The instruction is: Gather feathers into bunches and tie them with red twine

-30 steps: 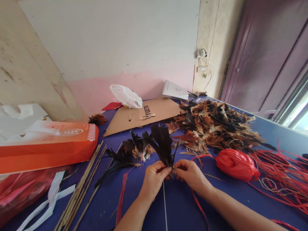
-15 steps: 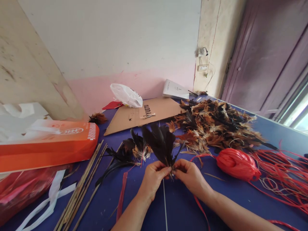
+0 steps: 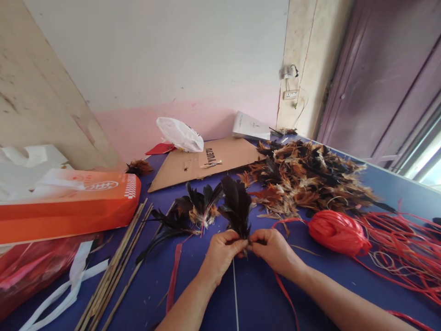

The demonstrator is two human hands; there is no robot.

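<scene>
A bunch of black feathers [image 3: 237,204] stands upright in front of me, its quills pinched between the thumb and fingers of my left hand [image 3: 223,255]. My right hand [image 3: 274,250] is closed at the same quill ends from the other side, fingertips pressed together on the feathers. Just left of the bunch lie more black feathers [image 3: 174,221] and a small tuft with pale brown down [image 3: 203,215], a thin red strand on it. The quill tips poke out below my fingers; what lies inside the grip is hidden.
A big pile of brown and black feathers [image 3: 303,177] covers the back right. Red plastic twine [image 3: 337,232] lies to the right, with loose strands beyond. Thin sticks [image 3: 115,271], an orange bag [image 3: 69,207] and flat cardboard [image 3: 220,158] occupy the left and back of the blue table [image 3: 203,299].
The black feathers in my hands have drawn together into a narrower, more upright bunch. My right fingers have closed in tighter at the quills; the view has shifted slightly.
</scene>
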